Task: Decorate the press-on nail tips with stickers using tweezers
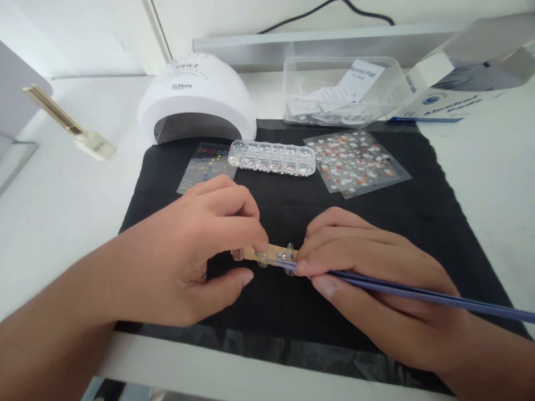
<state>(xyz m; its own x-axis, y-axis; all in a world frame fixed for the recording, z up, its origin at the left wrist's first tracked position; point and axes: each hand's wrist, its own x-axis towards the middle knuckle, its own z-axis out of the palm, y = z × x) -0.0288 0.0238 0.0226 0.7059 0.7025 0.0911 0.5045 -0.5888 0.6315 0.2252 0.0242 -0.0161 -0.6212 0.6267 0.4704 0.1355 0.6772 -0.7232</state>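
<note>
A wooden stick [271, 253] carrying several clear false nails [262, 259] lies across the black mat. My left hand [200, 239] is bent over its left part, the index fingertip against a nail and the thumb held apart below. Purple tweezers [401, 289] are pinched in my right hand [376, 267], which rests at the stick's right end. Their points reach left along the stick to the nails. Whether anything sits between the points is too small to tell. Another clear nail [290, 259] stands out close to my right fingertips.
A clear rhinestone case [271, 158] lies beyond my hands, between sticker sheets [355, 161]. A white nail lamp [196, 100] stands behind, left of a plastic box of alcohol pads [343, 106] and an opened carton [455, 100]. A polish bottle [96, 145] lies at left.
</note>
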